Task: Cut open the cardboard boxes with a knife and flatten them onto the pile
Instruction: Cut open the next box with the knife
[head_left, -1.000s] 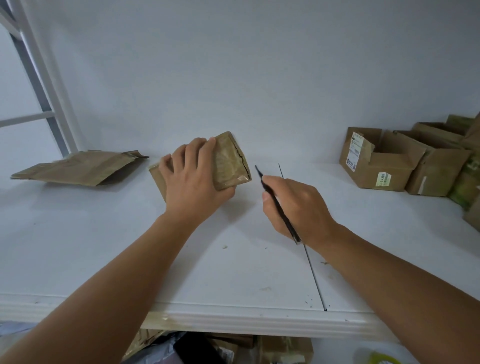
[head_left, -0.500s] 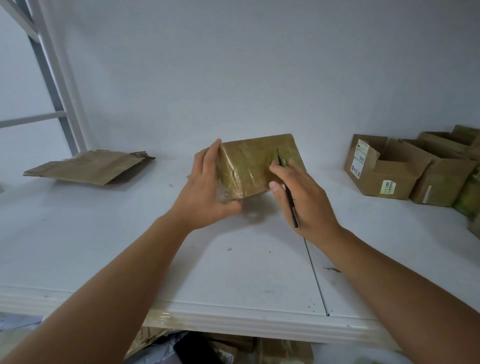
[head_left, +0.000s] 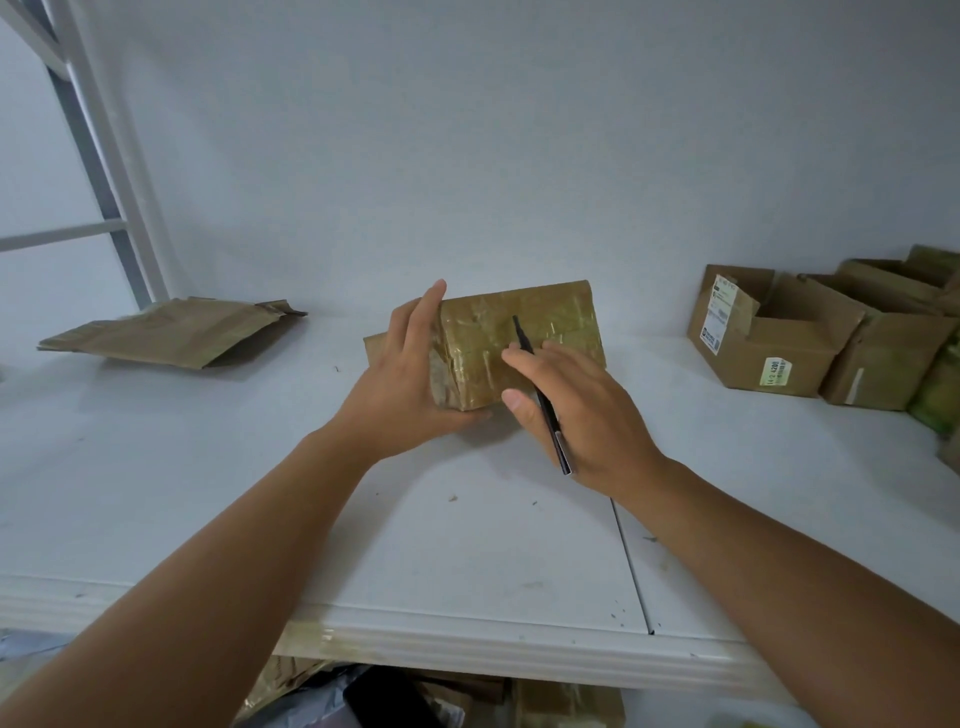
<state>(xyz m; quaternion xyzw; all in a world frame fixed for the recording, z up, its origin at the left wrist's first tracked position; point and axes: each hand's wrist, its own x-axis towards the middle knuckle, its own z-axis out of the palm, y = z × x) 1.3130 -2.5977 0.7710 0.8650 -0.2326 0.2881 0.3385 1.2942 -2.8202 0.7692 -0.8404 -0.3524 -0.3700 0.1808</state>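
Since a second before, the taped box (head_left: 524, 343) had been tipped up from flat. The left hand (head_left: 410, 384) gripped its left end; the right hand (head_left: 576, 410) pinched one thin knife (head_left: 540, 395), blade against the box's face, mid-bench. One flattened carton (head_left: 171, 332) lay at the bench's far left edge; at least three open boxes (head_left: 769, 332) crowded the far right.

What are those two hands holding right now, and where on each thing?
The left hand grips the taped cardboard box at its left end. The right hand holds a thin black knife along its handle, tip against the box's face.
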